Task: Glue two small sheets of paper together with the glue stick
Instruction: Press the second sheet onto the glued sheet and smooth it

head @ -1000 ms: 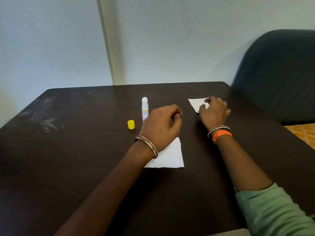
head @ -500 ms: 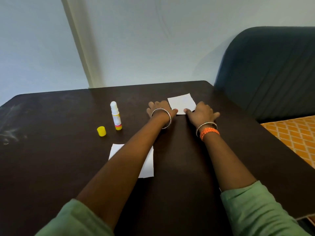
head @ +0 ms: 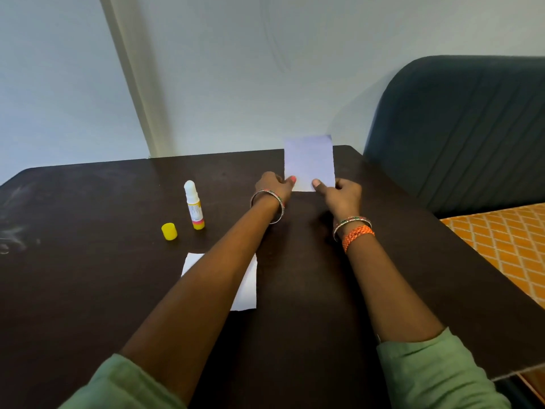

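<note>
Yellow cap point(head: 169, 231) is off, set toward the surface's point(head: 88, 290) left half. Just right of it the glue stick point(head: 193, 205) stands upright, uncapped, untouched.

Next along, the first sheet point(head: 246, 286) lies flat near the middle of the surface, partly hidden under the left forearm; whether glue has been applied to it cannot be told.

Change since half a second ago: the second sheet point(head: 309, 162), then flat near the far right corner, has been lifted and is now held upright over the far edge. Left hand point(head: 272, 185) is pinched on its lower left corner, thumb on the near face. Right hand point(head: 342, 194) is pinched on its lower right corner the same way. Both grips are closed on that sheet; nothing else is held.

Judged step: transport of the second sheet toward the first for joining. If glue is not yet on, one hand must be freed for the stick first. Risk: misaligned edges when laid down, since the first sheet is loose and shifts easily.
</note>
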